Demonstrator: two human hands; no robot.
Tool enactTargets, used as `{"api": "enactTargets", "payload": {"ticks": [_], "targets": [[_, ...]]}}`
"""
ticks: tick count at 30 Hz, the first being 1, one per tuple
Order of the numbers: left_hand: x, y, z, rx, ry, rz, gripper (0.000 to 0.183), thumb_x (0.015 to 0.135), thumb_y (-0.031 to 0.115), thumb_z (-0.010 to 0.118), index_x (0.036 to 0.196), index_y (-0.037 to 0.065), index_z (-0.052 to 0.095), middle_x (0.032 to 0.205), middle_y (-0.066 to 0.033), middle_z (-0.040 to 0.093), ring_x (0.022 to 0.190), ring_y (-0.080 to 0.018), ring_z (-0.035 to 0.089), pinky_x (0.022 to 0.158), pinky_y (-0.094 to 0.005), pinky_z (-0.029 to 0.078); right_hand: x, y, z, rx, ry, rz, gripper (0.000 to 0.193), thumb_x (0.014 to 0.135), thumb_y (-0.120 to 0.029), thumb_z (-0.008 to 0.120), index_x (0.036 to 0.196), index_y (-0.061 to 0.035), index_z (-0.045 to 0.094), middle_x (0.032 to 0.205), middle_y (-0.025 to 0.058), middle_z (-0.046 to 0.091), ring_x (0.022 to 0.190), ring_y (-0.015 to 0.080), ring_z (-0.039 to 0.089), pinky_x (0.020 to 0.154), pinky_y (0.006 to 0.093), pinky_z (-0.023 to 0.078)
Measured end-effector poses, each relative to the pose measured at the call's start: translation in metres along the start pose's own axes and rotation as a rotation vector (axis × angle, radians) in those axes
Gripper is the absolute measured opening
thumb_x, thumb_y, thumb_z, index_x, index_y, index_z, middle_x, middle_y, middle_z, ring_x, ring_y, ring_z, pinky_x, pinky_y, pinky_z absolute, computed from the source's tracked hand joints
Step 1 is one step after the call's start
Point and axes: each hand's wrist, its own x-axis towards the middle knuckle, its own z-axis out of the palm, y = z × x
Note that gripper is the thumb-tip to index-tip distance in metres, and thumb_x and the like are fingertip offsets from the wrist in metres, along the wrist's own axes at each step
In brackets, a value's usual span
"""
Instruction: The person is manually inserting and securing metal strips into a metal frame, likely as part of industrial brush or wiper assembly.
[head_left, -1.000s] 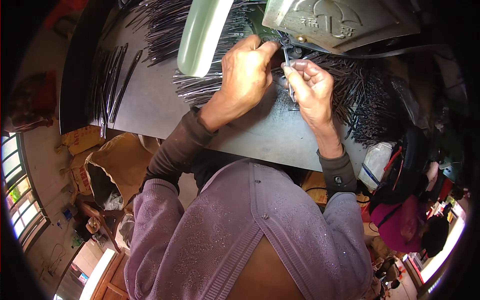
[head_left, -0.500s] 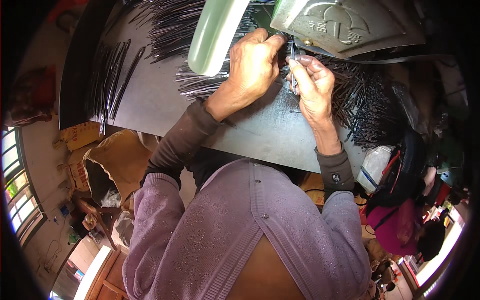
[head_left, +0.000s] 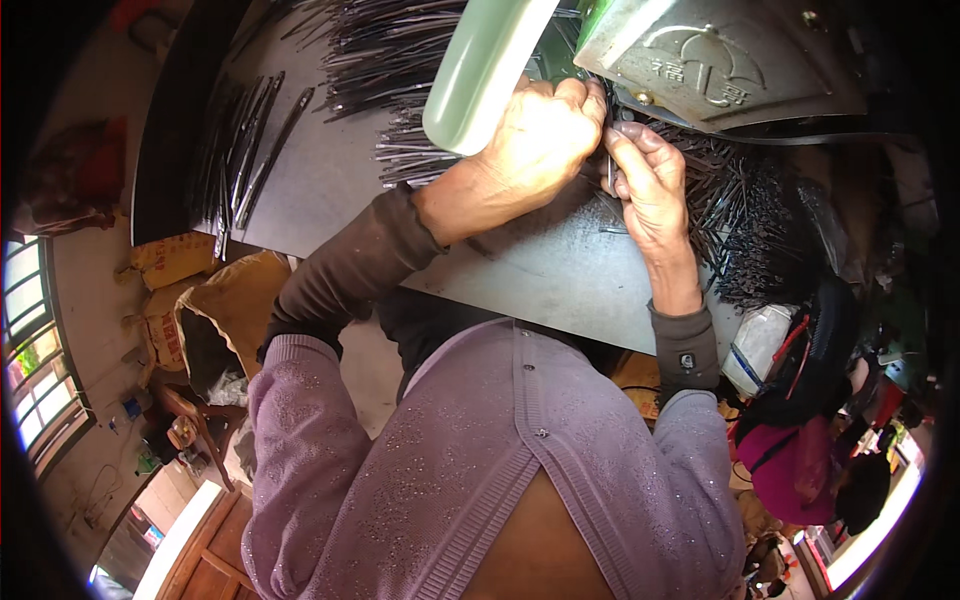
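My right hand pinches a slim dark metal strip upright between thumb and fingers, beside the lower corner of a grey metal machine cover. Close against it on the left, my left hand is closed with its fingers curled under; what they hold is hidden. The upper end of the strip runs up beside the left fingertips. Just left of my right wrist, a short piece of similar metal lies on the metal tabletop.
A pale green rounded bar and the embossed machine cover overhang my hands. Bundles of dark strips lie at far left, at the back and in a heap on the right. A white packet sits at the right edge.
The whole view has shifted slightly, moving the bench and machine to the right in the picture. My left hand has turned over more, and the strip shows less between my hands.
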Motion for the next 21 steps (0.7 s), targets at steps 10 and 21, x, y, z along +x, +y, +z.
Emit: {"api": "enactTargets", "payload": {"ticks": [10,21], "targets": [[0.016,-0.03,-0.022,-0.572,-0.011,-0.309,0.009,0.08,0.005,0.052,0.08,-0.003,0.058,0.073,-0.0185,0.058,0.065,-0.0325,0.057,0.057,-0.0388,0.044,0.007,-0.003,0.015,0.017,-0.062,0.007,0.02,0.089,-0.019,0.053,0.081,-0.0036,0.063,0.058,-0.0039,0.052,0.043,0.0015,0.041,0.038,0.0155,0.032],[0.015,-0.069,-0.003,-0.351,0.253,-0.044,0.018,0.066,-0.002,0.058,0.08,0.006,0.065,0.076,-0.0097,0.056,0.074,-0.0302,0.05,0.07,-0.0377,0.04,-0.006,0.004,0.003,-0.082,-0.151,0.034,0.019,0.088,-0.016,0.053,0.085,-0.0009,0.064,0.054,-0.0038,0.05,0.043,0.0011,0.038,0.04,0.0167,0.029]]}}
